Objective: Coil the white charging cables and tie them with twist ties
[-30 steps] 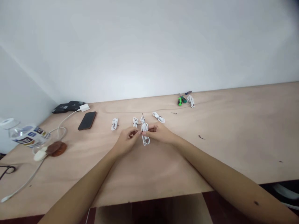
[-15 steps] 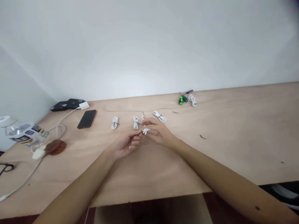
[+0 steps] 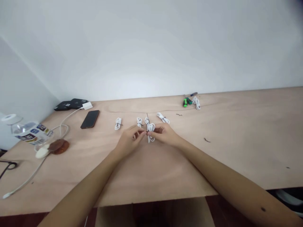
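Observation:
Above the middle of the table, a coiled white cable point(image 3: 151, 127) is held upright in my right hand point(image 3: 165, 134), whose thumb and fingers pinch it from the right. My left hand point(image 3: 131, 137) is closed in a pinch on a dark twist tie point(image 3: 146, 132) at the coil's left side. Just behind the hands lie other bundled white cables: one coil point(image 3: 139, 122) with a dark tie, another point(image 3: 147, 120) partly hidden by the held coil, and a third point(image 3: 163, 118) to the right. A further tied coil point(image 3: 118, 123) rests to the left.
Loose dark twist ties point(image 3: 207, 140) lie on the right of the wooden table point(image 3: 236, 132). Screwdrivers point(image 3: 185, 102) and a white cable point(image 3: 196, 102) are near the wall. At left are a phone point(image 3: 90, 119), black boxes point(image 3: 79, 103), a white charger point(image 3: 87, 105) and a plastic bottle point(image 3: 33, 132).
The held coil has turned from end-on to upright, its loops now facing me. My right fingers have folded in around it, and my left hand has rolled over, still pinching the tie.

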Demonstrator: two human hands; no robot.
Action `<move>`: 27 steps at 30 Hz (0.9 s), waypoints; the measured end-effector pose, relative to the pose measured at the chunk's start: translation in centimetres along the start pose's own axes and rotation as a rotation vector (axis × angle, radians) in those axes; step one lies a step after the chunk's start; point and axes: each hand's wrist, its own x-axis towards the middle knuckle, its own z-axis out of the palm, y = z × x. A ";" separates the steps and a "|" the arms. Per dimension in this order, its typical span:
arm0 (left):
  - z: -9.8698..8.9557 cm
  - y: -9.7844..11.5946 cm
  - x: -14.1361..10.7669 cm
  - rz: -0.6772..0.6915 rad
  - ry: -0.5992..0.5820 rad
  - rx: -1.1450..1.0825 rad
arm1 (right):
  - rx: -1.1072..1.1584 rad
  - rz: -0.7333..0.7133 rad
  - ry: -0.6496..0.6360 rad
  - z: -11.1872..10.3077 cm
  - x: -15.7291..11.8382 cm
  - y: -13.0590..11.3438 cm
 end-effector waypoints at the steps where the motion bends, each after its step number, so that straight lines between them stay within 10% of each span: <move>1: 0.1 -0.1 0.0 -0.009 0.001 -0.011 | -0.014 -0.005 0.006 0.2 0.0 0.0; 13: 1.1 -0.2 0.4 -0.831 -0.191 -1.121 | -0.488 -0.453 0.066 0.2 -0.4 0.3; 27: 0.7 -1.7 0.4 -0.904 -0.196 -1.291 | -0.132 -0.182 0.215 1.3 1.0 -2.5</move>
